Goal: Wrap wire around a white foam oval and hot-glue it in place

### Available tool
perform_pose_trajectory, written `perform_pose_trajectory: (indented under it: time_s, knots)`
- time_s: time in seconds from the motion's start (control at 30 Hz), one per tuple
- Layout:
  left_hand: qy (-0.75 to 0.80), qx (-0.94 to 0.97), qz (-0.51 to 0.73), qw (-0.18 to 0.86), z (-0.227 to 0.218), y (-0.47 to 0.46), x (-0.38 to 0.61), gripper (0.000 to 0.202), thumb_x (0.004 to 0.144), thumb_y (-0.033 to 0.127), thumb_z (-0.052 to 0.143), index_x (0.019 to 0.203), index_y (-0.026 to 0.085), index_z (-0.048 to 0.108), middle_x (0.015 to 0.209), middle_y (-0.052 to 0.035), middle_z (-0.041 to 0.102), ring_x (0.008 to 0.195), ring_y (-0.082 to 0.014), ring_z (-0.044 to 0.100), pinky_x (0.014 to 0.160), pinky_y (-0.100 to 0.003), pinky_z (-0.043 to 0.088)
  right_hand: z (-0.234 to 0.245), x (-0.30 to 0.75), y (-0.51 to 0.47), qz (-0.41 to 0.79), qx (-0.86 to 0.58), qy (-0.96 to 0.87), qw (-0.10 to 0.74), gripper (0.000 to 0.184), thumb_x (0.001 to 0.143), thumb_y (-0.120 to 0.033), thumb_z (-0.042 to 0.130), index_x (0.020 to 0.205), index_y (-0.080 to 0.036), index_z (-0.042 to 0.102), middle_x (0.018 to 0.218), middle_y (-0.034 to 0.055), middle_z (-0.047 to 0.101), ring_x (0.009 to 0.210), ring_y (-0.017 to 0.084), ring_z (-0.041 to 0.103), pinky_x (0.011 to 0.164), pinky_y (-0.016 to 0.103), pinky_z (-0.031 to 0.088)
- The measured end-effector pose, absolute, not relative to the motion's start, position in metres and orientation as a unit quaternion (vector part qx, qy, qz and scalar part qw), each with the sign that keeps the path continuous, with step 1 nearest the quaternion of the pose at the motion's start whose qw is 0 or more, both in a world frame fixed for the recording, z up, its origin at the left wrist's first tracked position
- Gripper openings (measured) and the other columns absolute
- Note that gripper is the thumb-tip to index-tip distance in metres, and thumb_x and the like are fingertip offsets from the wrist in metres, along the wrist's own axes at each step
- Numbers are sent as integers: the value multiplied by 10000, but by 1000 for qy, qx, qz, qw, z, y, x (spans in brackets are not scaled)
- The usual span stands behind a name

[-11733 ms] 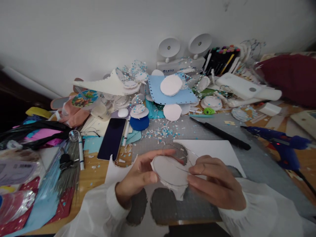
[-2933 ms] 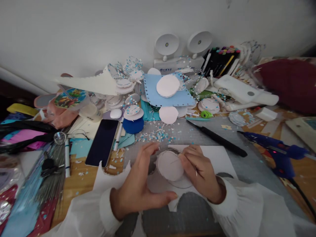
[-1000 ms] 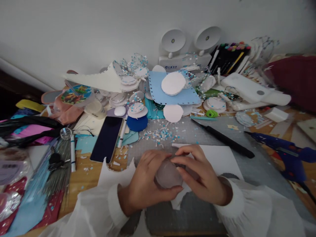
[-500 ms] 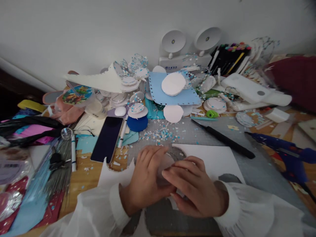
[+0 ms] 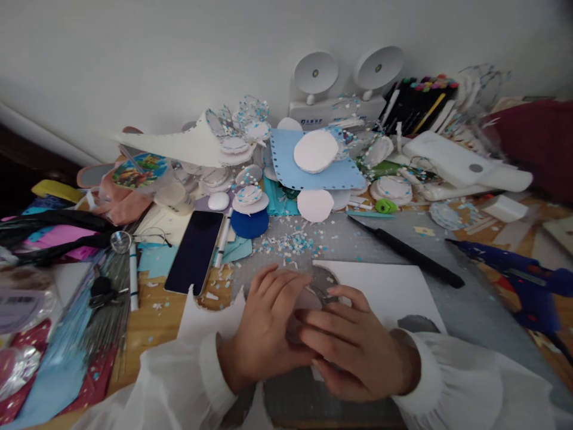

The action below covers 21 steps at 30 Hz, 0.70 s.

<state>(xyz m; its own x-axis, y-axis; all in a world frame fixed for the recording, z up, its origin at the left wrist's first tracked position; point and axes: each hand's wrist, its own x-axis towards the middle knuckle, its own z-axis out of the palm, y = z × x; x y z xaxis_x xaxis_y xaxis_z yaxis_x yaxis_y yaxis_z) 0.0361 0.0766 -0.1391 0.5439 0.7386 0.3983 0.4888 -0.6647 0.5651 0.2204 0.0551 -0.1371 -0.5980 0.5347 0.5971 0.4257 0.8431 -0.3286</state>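
Note:
My left hand (image 5: 264, 334) and my right hand (image 5: 353, 352) lie flat side by side, fingers stretched out, pressing down on a pale paper disc (image 5: 308, 297) of which only a sliver shows between them. The disc lies on a white sheet (image 5: 385, 286) with round holes cut out of it, on a grey cutting mat (image 5: 358, 239). Both wrists wear white sleeves. Whether a thin wire ring lies under the hands is hidden.
A dark phone (image 5: 194, 251) lies left of the hands, a black pen-like tool (image 5: 403, 251) and a blue glue gun (image 5: 514, 275) to the right. Paper discs, a blue sheet (image 5: 313, 170), markers (image 5: 421, 101) and confetti scraps crowd the back. Wires and coloured sheets fill the left.
Earlier both hands held the disc up by its edges with fingertips. They have since laid it on the sheet and now press on it flat; the right hand slid left over it.

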Motion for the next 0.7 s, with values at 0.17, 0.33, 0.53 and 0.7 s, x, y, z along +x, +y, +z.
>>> perform_pose_trajectory:
  time_s: [0.17,0.33,0.53,0.7]
  knots:
    - [345,862,313,201,-137,77,37,684,672,486,705,1229,173,462,1083,-117,662,1018,-290,617,1005,-505,374,-138,221,55,113,-268,-893,344,241,849,-240,463,1024,-160,608,933,43,719,771,166,591,995,408,281]
    - [361,853,324,192,-136,76,38,659,643,397,709,1210,163,468,1078,-117,659,1020,-287,616,1000,-502,386,-140,220,54,127,-279,-888,341,247,824,-256,483,1031,-184,597,945,27,724,753,163,584,1032,407,268]
    - [362,855,309,207,-137,76,37,655,657,369,701,1232,193,440,1102,-115,637,1047,-300,600,1012,-522,371,-138,219,55,129,-284,-883,350,246,800,-228,498,1019,-183,601,930,23,727,734,158,586,1031,394,280]
    - [369,833,287,295,-136,77,35,908,631,416,768,1370,230,275,1289,-155,516,1192,-342,512,1002,-544,394,-136,226,59,133,-292,-868,378,366,778,-153,501,1138,-144,566,1099,83,699,908,171,633,1025,388,318]
